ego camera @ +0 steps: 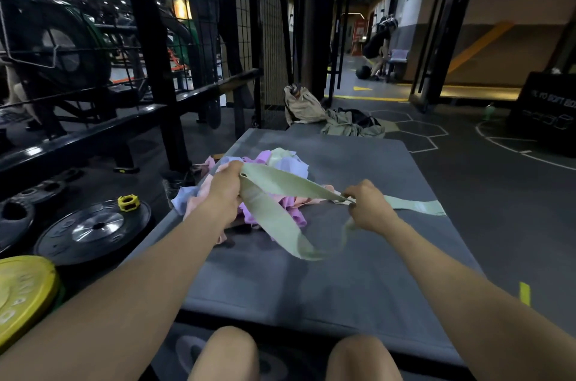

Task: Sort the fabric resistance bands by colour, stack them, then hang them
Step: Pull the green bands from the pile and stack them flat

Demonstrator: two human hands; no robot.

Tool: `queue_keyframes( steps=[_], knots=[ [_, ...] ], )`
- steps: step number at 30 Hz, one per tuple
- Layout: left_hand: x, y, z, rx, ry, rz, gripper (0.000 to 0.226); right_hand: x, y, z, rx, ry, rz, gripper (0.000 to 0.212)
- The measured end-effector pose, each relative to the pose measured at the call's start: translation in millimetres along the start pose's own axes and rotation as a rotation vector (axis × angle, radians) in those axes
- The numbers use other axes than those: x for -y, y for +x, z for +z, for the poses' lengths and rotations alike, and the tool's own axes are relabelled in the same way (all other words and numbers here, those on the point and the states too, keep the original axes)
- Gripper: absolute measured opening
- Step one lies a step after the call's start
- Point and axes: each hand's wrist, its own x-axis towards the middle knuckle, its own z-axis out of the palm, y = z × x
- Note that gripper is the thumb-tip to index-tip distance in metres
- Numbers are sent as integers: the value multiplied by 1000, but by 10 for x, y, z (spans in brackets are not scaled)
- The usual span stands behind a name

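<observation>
Green band point(274, 193) was held stretched between both hands above the grey mat point(358, 256), long axis running left to right, sloping slightly down toward the right. Left end was gripped in the left hand point(229, 184), fingers curled round the fold, directly over the mixed pile point(271, 162) of lilac, pink, blue and pale green bands. Slack lower half of the loop was seen hanging toward the mat between the hands. Right end was pinched by the right hand point(367, 206), just beside a second green band point(414, 204) laid flat on the mat to its right. Judgement: that flat band marked the green stack; right hand was nearer, so the held band needed carrying rightward and laying along the same axis.
</observation>
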Motion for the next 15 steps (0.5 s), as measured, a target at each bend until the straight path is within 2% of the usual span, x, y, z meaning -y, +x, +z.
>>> queue_keyframes(
  steps=[1, 3, 6, 8, 11, 13, 15],
  knots=[
    [4, 24, -53, -34, -23, 4, 14, -51, 2, -5, -8, 21, 42, 27],
    [67, 159, -109, -71, -39, -31, 33, -115, -5, -28, -21, 131, 167, 22],
    [396, 754, -296, -112, 21, -56, 47, -139, -29, -54, -5, 491, 342, 16],
    [411, 713, -313, -117, 42, -112, 56, -129, -66, -64, 52, 744, 406, 15],
    [198, 200, -185, -61, 51, -27, 34, -111, -104, -88, 175, 1049, 434, 13],
    [157, 86, -197, -49, 38, -27, 32, -108, -137, -119, 301, 1082, 412, 10],
    [279, 332, -392, -88, 22, -96, 55, -138, -168, -118, 364, 1056, 386, 24]
  ],
)
